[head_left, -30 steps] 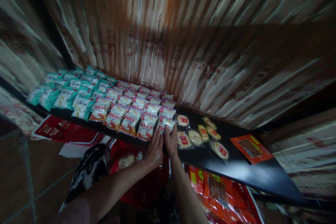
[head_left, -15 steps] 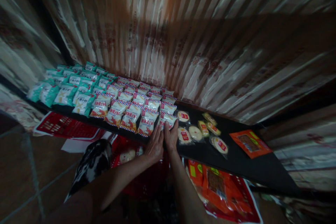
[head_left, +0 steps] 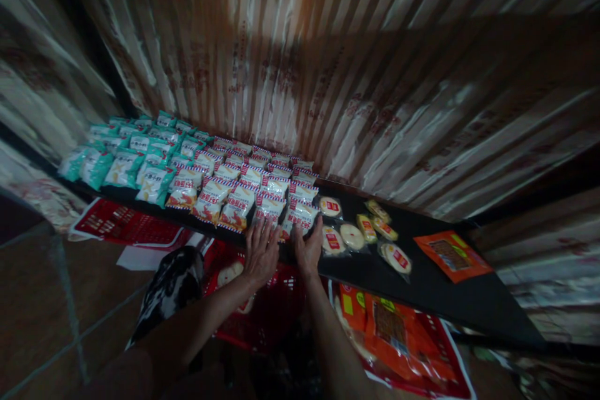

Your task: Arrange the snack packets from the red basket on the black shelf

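Rows of white snack bags [head_left: 237, 205] with red lettering and striped edges stand on a black shelf [head_left: 445, 300]. My left hand [head_left: 261, 256] lies with fingers stretched over the lower front of one front-row bag [head_left: 269, 205]. At the right end of that row, my right hand [head_left: 308, 251] holds the lower right part of another snack bag [head_left: 301, 212], thumb on its front and fingers along its side. Teal snack bags [head_left: 122, 169] fill the shelf's left end. Just right of my right hand are round, clear-wrapped cakes [head_left: 351, 237].
Small yellow packs [head_left: 366, 228] and an orange packet [head_left: 452, 256] lie farther right. Below the shelf are a red basket [head_left: 281, 300] and a red-edged container with orange packets [head_left: 398, 334]. Corrugated sheeting [head_left: 281, 62] rises behind.
My left hand has slid left from the end bag onto the bag beside it, its fingers spreading. My right hand stays at the end bag. The view has shifted slightly.
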A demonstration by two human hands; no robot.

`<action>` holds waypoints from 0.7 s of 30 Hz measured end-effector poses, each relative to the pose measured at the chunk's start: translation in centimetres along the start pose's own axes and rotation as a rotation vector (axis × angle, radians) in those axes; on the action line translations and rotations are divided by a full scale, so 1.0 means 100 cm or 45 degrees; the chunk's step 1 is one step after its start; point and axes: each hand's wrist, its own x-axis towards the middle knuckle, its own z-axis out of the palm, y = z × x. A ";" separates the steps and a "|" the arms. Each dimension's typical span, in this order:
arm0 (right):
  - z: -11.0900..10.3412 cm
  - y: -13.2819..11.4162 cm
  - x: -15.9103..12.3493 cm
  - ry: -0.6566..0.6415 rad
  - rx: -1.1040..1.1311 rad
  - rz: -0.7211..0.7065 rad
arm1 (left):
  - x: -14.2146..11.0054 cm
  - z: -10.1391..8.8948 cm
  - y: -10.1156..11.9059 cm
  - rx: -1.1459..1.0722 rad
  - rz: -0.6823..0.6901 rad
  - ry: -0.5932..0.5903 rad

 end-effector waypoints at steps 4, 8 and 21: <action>0.004 0.003 0.000 -0.015 -0.029 0.003 | 0.011 0.000 -0.017 0.055 -0.045 0.034; 0.005 0.003 0.000 -0.036 -0.030 0.044 | 0.020 0.009 -0.024 0.061 -0.016 -0.009; 0.008 0.005 -0.001 -0.043 -0.089 0.084 | 0.029 0.015 -0.033 0.064 0.034 -0.057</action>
